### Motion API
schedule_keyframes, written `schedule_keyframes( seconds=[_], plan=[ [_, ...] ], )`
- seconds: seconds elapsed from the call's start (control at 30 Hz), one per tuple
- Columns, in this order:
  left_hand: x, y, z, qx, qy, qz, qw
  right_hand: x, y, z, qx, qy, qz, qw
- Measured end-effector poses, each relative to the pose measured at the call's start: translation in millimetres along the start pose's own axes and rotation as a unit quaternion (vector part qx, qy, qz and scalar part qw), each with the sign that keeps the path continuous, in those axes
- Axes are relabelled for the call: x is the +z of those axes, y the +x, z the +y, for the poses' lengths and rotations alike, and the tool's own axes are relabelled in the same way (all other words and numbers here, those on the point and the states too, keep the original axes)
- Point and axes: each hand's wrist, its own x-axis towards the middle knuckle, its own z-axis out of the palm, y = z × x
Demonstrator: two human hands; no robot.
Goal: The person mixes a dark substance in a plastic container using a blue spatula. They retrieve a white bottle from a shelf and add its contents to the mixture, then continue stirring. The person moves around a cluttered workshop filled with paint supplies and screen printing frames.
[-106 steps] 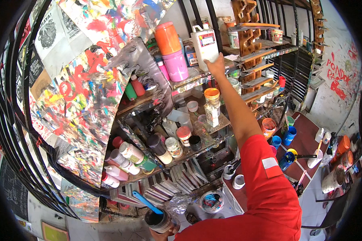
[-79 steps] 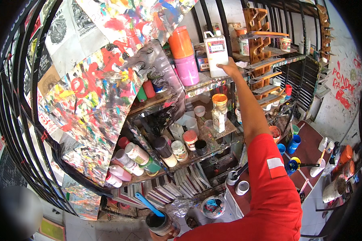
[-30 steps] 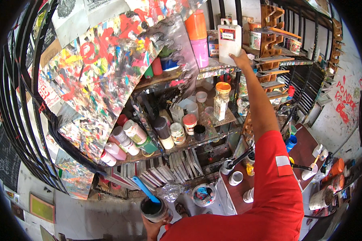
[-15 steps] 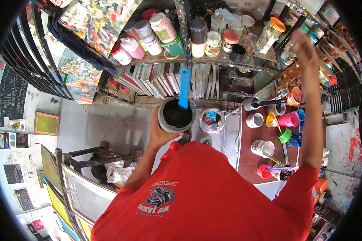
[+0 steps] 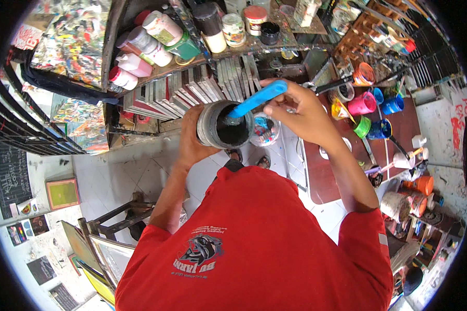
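My left hand (image 5: 191, 139) is closed around the side of a grey plastic tub (image 5: 206, 124) and holds it up in front of me, tilted a little to the right. Black paint (image 5: 232, 132) lies inside it. A blue handle (image 5: 258, 98) stands out of the paint and leans to the right; its lower end is hidden in the black. My right hand (image 5: 307, 115) is at the handle's upper end. Its fingers reach behind the handle, while the thumb is apart from it, just below.
Below the tub, on the floor side, is a round container (image 5: 264, 130) with colourful contents. At the right, a brown table (image 5: 324, 181) carries several paint cups. A shelf (image 5: 254, 52) with jars and stacked frames spans the far side. Framed screens (image 5: 109, 254) lean at the lower left.
My right hand has come down from the far right to the handle's upper end. The handle, upright before, now leans right, and the tub is more tilted. My view has shifted.
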Motion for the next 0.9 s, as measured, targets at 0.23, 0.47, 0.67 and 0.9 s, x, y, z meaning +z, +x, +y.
schedule_keyframes(
  seconds=[0.23, 0.47, 0.67, 0.9],
  plan=[
    [0, 3, -3, 0.044, 0.029, -0.017, 0.998, 3, -12, 37, 0.008, 0.024, 0.043, 0.999],
    [-2, 4, -2, 0.023, 0.026, -0.048, 0.998, 18, -24, 32, 0.017, 0.033, 0.031, 0.999],
    [-1, 2, -12, 0.032, 0.042, -0.051, 0.997, 37, -44, 43, 0.012, 0.008, 0.076, 0.997],
    [-7, 6, -14, 0.051, 0.085, -0.076, 0.992, 61, -82, 54, 0.070, 0.054, 0.098, 0.991]
  ],
)
